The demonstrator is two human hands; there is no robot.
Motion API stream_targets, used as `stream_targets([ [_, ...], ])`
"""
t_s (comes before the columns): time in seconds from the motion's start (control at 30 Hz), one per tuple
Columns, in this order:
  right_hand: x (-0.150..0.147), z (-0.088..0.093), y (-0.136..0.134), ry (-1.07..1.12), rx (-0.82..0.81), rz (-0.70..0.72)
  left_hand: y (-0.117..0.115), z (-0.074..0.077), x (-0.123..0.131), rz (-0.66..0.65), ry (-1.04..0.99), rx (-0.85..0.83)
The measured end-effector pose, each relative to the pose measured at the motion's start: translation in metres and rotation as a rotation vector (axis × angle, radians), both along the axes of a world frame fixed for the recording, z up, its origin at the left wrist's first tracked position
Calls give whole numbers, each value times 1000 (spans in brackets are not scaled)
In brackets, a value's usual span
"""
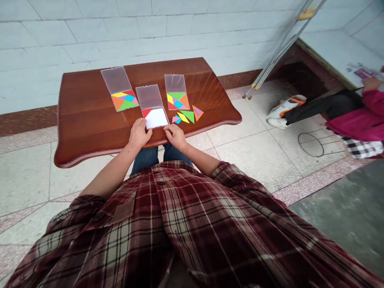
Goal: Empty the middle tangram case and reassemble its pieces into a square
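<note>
We see our left hand (139, 134) resting curled at the near left corner of the open middle tangram case (154, 117), touching it; its clear lid (149, 96) lies hinged away from us, so the long axis runs near to far. A red piece (147, 112) sits in its far left corner. Our right hand (176, 136) touches the near right corner, fingers bent. Right of it lie loose tangram pieces (187, 116) on the brown wooden table (87, 116), over a tiled floor (258, 152).

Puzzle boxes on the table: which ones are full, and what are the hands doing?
Left box: lid open, tray full.
Middle box: lid open, only a red piece inside.
Right box: lid open, tray full.
Loose pieces: lying on the table.
Left hand: touching the middle box.
Right hand: at its edge.
</note>
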State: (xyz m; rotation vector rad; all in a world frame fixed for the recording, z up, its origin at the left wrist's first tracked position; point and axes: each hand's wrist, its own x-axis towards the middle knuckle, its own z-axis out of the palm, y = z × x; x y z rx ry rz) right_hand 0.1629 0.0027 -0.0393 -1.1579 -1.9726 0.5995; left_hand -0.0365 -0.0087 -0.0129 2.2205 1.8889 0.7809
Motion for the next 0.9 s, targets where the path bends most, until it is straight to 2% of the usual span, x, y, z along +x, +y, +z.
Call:
stream_targets([
  [0.33, -4, 5, -4, 30, -25, 21, -1, 1, -3, 7, 16, 5],
  [0.47, 2, 8, -4, 137, -161, 41, -4, -2, -7, 3, 1, 29],
  [0.57, 31, 14, 10, 197, -224, -61, -9, -2, -8, -2, -22, 17],
  [0.63, 62, 21, 27, 164, -156, -196, -12, -1, -8, -2, -32, -10],
  [0.77, 122, 34, 62, -155, -210, -389, -18, 1, -8, 7, -54, -49],
  [0.9, 143, 39, 78, -380, -320, -431, -26, 2, -5, 14, -41, -56],
])
